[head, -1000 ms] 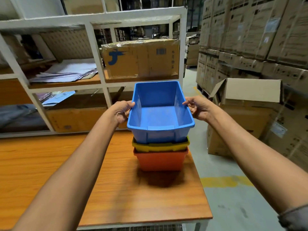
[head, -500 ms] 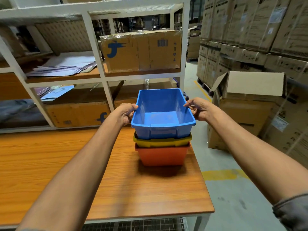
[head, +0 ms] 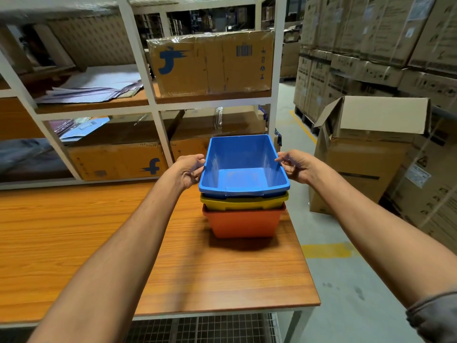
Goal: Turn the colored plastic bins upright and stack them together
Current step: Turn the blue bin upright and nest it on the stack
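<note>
The blue bin (head: 243, 178) sits upright, nested in the yellow bin (head: 243, 203), which is nested in the orange bin (head: 242, 224). The stack is at about 1 o'clock on the worktop (head: 74, 231), near its right edge. The left hand (head: 189, 170) pinches the blue rim at 9 o'clock and the right hand (head: 296, 167) at 3 o'clock, fingers curled around the lip. These look like light, stiff, smooth plastic shells. The rolled rim on opposite sides is the surest hold, and the nested walls may bind.
</note>
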A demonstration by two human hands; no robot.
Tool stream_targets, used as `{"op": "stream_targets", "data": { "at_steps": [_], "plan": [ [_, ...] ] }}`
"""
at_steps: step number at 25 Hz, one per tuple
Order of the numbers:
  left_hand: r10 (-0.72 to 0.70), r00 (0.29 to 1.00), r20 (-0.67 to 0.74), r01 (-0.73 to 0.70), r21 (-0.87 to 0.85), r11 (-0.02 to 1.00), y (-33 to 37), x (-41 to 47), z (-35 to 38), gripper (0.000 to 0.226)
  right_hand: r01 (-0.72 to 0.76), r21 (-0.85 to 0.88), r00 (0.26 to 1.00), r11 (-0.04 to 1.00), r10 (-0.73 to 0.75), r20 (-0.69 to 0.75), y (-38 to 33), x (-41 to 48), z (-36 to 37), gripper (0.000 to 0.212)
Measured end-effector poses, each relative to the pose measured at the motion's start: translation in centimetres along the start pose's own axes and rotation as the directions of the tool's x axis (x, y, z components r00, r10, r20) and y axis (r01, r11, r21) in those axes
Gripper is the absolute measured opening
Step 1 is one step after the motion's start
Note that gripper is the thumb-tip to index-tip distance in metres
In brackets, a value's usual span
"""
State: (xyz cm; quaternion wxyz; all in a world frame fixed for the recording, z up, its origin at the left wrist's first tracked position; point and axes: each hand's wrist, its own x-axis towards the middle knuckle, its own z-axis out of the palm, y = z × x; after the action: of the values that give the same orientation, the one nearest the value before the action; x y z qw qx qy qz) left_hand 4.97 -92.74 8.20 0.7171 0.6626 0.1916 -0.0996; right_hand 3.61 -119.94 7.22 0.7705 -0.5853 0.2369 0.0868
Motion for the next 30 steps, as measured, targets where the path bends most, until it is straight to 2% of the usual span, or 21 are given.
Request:
{"op": "stream_targets", "data": {
  "at_steps": [9, 15, 21, 23, 27, 30],
  "plan": [
    [0.051, 0.998, -0.029, -0.051, -0.008, 0.999, -0.3, 0.0, 0.0, 0.05, 0.077, -0.046, 0.993, 0.996, -0.081, -0.087, 0.1, -0.2, 0.1, 0.052],
    [0.141, 0.989, -0.041, -0.144, -0.093, 0.985, 1.5, -0.5, 0.1, 0.055, 0.155, 0.064, 0.987, 0.986, -0.152, -0.057, -2.1, -1.2, 0.2, 0.055],
    [0.324, 0.946, 0.001, -0.321, -0.151, 0.935, 5.8, -2.7, -0.6, 0.059, 0.196, 0.193, 0.965, 0.961, -0.224, 0.135, -6.6, -4.9, 0.3, 0.026],
    [0.405, 0.911, 0.074, -0.384, -0.206, 0.9, 6.9, -3.4, -1.5, 0.058, 0.231, 0.133, 0.953, 0.964, -0.252, 0.169, -7.8, -5.5, 0.3, 0.023],
    [0.502, 0.851, 0.153, -0.462, -0.237, 0.855, 8.8, -4.6, -2.4, 0.054, 0.333, -0.193, 0.941, 0.923, -0.311, 0.135, -9.0, -6.2, 0.6, 0.022],
    [0.466, 0.875, 0.13, -0.429, -0.235, 0.872, 9.5, -5.3, -2.6, 0.047, 0.406, -0.187, 0.913, 0.895, -0.387, 0.131, -9.2, -6.8, 1.1, 0.03]
  ]
}}
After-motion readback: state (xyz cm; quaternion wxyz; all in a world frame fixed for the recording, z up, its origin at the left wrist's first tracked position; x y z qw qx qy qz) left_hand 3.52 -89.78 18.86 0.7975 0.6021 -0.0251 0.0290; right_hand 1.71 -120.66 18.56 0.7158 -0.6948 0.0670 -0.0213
